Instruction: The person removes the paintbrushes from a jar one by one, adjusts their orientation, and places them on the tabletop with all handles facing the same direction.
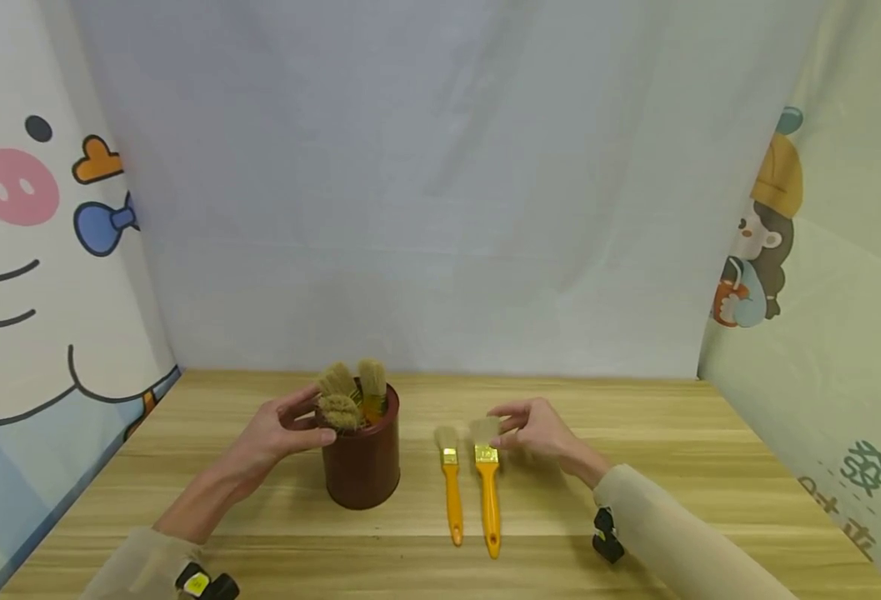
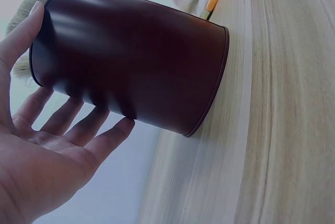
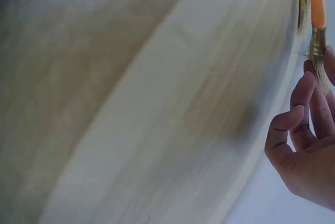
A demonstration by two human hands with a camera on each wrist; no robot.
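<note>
A dark red-brown cylindrical pot [image 1: 362,471] stands upright on the table, left of centre. Several brushes [image 1: 338,412] stick out of its top, bristles up. My left hand [image 1: 278,433] grips the pot's left side near the rim, the thumb in front and the fingers round the back; its thumb and fingertips [image 2: 123,127] meet the wall in the left wrist view. Right of the pot lie two paintbrushes with orange handles, a narrow one [image 1: 452,492] and a wide one [image 1: 489,500], bristles pointing away from me. My right hand [image 1: 541,433] pinches the wide paintbrush at its bristles.
The wooden table [image 1: 620,433] runs back to a pale grey curtain [image 1: 440,208]. Printed cloths with cartoon figures hang at the left [image 1: 27,333] and right [image 1: 823,375]. Dark cameras are strapped to both wrists.
</note>
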